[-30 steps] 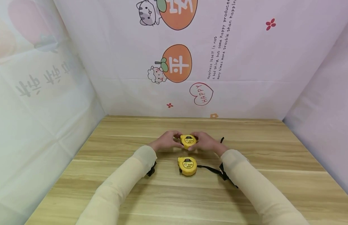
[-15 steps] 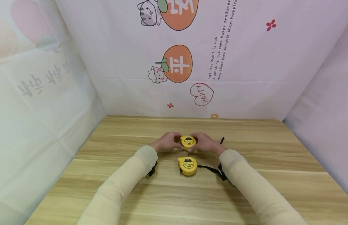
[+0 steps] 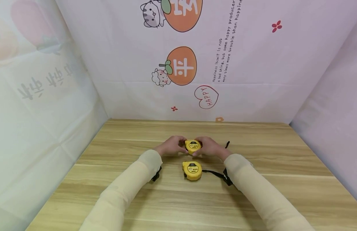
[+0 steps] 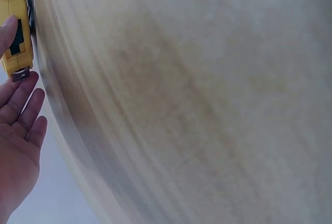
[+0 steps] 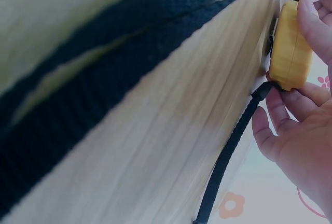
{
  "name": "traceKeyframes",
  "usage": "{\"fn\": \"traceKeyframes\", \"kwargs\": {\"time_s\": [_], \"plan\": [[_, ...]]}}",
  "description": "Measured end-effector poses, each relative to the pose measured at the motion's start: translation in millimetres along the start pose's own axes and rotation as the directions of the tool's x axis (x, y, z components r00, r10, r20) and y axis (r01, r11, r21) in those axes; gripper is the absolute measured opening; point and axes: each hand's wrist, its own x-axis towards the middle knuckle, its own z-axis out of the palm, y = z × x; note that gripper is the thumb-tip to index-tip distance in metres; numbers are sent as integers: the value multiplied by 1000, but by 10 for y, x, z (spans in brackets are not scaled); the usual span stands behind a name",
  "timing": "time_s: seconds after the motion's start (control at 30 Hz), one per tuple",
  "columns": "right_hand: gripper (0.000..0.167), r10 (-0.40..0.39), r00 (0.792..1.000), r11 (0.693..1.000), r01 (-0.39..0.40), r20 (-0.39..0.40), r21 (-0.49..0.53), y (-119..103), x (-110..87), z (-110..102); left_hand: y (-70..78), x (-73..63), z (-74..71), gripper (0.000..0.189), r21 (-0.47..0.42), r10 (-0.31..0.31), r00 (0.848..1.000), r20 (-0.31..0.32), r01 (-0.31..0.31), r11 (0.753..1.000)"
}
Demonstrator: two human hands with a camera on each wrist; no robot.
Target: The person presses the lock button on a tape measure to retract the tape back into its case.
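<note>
Two yellow tape measures lie one behind the other in the head view. The far tape measure (image 3: 193, 146) sits between my left hand (image 3: 172, 146) and my right hand (image 3: 208, 147), which grip it from both sides. In the left wrist view, my left thumb lies on its side near the black slider, and fingertips touch the end by the metal hook (image 4: 21, 73). In the right wrist view, my right thumb presses the yellow case (image 5: 290, 45) while fingers curl around its strap end. The near tape measure (image 3: 192, 170) lies label up, untouched by either hand.
A black wrist strap (image 3: 215, 173) runs from the near tape measure toward my right forearm. Another black strap end (image 3: 228, 144) shows beyond my right wrist. The wooden table (image 3: 178, 205) meets white printed cloth walls (image 3: 253, 80) at the back and sides.
Both hands and the far tape measure have shifted very slightly toward me, and my right forearm has moved a little. The near tape measure stays in place.
</note>
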Motion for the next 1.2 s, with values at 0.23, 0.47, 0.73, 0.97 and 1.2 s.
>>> {"fn": "traceKeyframes", "kwargs": {"time_s": [0.23,0.47,0.73,0.97,1.2], "plan": [[80,18,1000,1000,-18,-1,1,2,-5,5,28,-28,-14,62,-3,-6,1000,0,6,1000],[85,33,999,999,-33,6,-4,-39,-33,-15,12,-13,-9,65,6,-11,1000,1,11,1000],[91,15,1000,1000,-15,21,1,-35,-35,-64,23,-46,-47,74,-4,-11,1000,7,11,1000],[82,-21,1000,998,22,20,-59,-90,-104,-240,118,-124,-204,76,21,1,1000,-6,-1,1000],[68,-88,992,984,74,-85,-162,-118,-226,-492,194,-179,-415,74,98,65,998,-24,-62,993]]}}
